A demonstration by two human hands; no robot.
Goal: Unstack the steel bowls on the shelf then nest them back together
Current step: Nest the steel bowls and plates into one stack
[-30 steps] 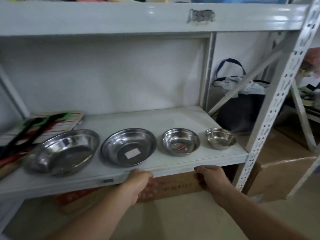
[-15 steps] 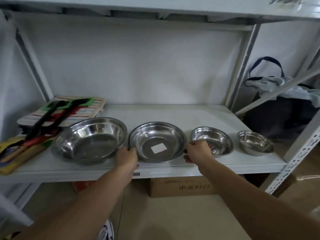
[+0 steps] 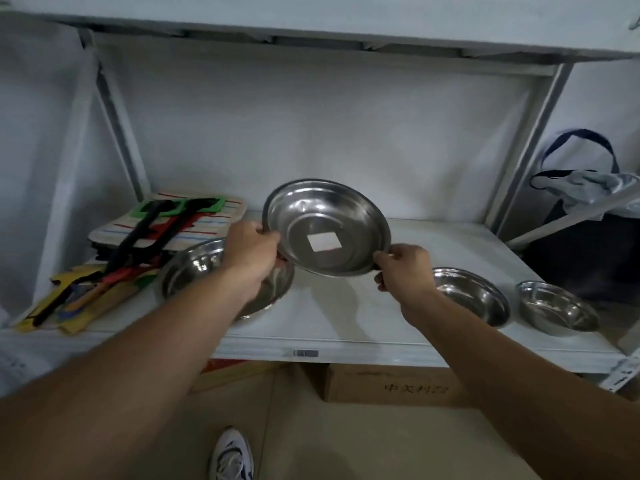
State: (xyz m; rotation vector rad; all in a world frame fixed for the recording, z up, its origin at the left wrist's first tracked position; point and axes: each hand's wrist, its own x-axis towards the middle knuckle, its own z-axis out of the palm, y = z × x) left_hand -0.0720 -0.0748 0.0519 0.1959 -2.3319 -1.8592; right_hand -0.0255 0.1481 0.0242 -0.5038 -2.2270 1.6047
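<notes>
A steel bowl with a white square sticker hangs in the air above the white shelf, tilted toward me. My left hand grips its left rim and my right hand grips its right rim. Below and to the left sits the largest steel bowl, partly hidden by my left forearm. To the right on the shelf stand a smaller bowl and the smallest bowl, side by side and apart.
Striped cloths with black, red and green utensils lie at the shelf's left end. Slanted shelf posts frame both sides. A dark bag sits at the right. A cardboard box and my shoe are below.
Both hands moved from the shelf's front edge to the sticker bowl's rim, then lifted it off the shelf and tilted it, carrying it slightly left over the largest bowl.
</notes>
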